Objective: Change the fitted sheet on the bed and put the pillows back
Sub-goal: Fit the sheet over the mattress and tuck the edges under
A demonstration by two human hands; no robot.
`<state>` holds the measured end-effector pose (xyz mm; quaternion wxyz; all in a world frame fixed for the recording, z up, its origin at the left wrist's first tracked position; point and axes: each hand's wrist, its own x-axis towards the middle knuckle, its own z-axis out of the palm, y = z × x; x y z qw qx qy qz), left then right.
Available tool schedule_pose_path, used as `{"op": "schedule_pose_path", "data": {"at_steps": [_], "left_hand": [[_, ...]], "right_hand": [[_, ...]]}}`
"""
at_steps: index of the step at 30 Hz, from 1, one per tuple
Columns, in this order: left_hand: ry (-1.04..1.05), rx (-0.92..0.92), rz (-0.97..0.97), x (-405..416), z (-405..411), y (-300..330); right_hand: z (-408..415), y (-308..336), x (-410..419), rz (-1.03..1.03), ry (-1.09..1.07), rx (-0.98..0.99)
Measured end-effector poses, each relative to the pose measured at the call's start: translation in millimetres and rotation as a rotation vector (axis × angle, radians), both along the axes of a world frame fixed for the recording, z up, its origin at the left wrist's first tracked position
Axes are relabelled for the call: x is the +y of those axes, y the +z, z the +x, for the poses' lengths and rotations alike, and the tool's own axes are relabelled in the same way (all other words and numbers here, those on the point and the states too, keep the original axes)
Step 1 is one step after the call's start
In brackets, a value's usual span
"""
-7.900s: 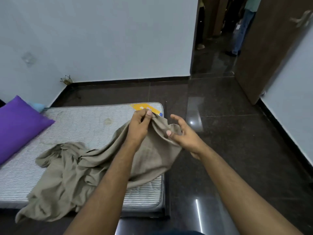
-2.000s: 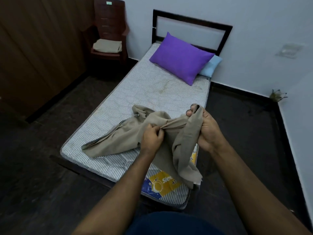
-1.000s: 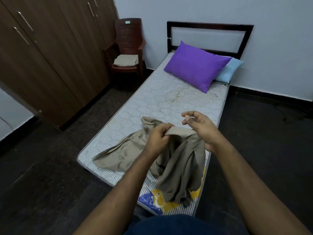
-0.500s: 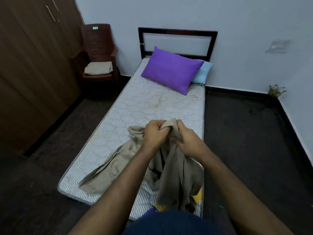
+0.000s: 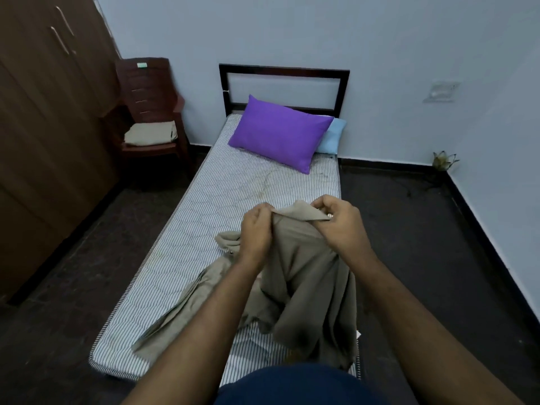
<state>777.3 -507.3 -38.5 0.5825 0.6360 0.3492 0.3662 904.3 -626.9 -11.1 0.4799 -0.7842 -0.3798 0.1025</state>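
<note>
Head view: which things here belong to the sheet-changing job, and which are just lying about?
Job:
beige sheet, held by left hand and right hand
striped mattress
purple pillow
blue pillow

Lying about:
brown chair with folded cloth
wardrobe

Against the left wall, a brown wooden wardrobe [image 5: 43,135] with slim metal handles; just beside it, in the corner, a dark red plastic chair [image 5: 150,108] with a folded beige cloth [image 5: 150,133] on its seat. On the pale blue wall at right, a switch plate [image 5: 441,91]. In the far right corner of the dark floor [image 5: 415,238], a small spiky ornament [image 5: 444,160]
</note>
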Motion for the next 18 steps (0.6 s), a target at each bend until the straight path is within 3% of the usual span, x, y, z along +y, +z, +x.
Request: {"op": "schedule_pose_path", "data": {"at_steps": [2, 4, 7, 9, 13, 18], "left_hand": [[0.009, -0.121, -0.064, -1.5, -0.2, 16.3], [-0.105, -0.081, 0.206, -3.8, -5.4, 27.5], [-0.232, 0.341, 0.760, -5.4, -4.6, 32.7], [-0.121, 0.455, 0.873, -1.7, -1.1, 22.9], [0.186, 0.494, 0.556, 16.6, -0.1, -9.0], [0.401, 0.681, 0.165, 33.7, -32.4, -63.1]], "right_hand": [[11.4, -0.5, -6.8, -0.038, -0.057, -0.156], [21.2, 1.5, -11.5, -0.067, -0.074, -0.276], [29.4, 14.8, -14.5, -0.025, -0.112, -0.387], [31.6, 28.5, -13.6, 0.037, -0.107, -0.415], [30.2, 49.3, -12.5, 0.134, -0.097, -0.444], [49.3, 80.2, -10.7, 0.492, -0.148, -0.237]]}}
